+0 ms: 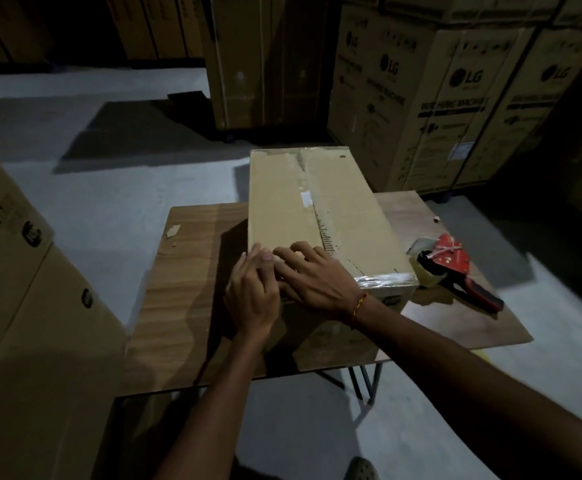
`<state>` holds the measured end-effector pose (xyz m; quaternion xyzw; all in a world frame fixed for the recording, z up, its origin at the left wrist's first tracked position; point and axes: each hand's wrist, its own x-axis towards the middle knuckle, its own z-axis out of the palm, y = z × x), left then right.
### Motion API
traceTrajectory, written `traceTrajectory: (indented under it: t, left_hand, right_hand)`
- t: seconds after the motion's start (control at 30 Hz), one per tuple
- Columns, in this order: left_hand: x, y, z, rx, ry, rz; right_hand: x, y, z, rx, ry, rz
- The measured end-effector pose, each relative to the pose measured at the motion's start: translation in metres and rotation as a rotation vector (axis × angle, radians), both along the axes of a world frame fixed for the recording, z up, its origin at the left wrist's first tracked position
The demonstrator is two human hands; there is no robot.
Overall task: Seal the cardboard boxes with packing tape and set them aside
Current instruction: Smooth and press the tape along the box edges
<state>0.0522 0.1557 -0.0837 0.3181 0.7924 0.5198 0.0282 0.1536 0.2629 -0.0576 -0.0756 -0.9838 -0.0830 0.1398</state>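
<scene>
Lying lengthwise away: cardboard box (317, 216)

"LG" logo and "WASHING MACHINE" lettering on the stacked cartons (456, 109) at back right.

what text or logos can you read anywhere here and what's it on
"LG": logo on the stacked cartons at back right.
"WASHING MACHINE": same cartons, partly blurred.
Small print and the white sticker there: too blurred.
Round marks on the left cartons: unreadable.
</scene>
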Motion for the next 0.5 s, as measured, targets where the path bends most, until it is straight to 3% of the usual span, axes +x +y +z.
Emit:
traceTrajectory:
  t: [0.23, 0.37, 0.43, 0.5]
  left_hand:
    - [-0.002, 0.001, 0.004, -0.088, 0.137, -0.015]
    - [-0.009, -0.001, 0.006, -0.196, 0.441, -0.038]
    - [-0.016, -0.002, 0.007, -0.177, 0.586, -0.141]
    - [-0.014, 0.0, 0.01, -0.144, 0.702, -0.392]
  right_hand:
    - [0.082, 0.047, -0.005, 0.072, -0.142, 0.018]
    - [0.108, 0.064, -0.004, 0.064, -0.176, -0.02]
    - [0.119, 0.067, -0.001, -0.021, -0.11, -0.113]
    - [0.132, 0.067, -0.001, -0.163, 0.054, -0.242]
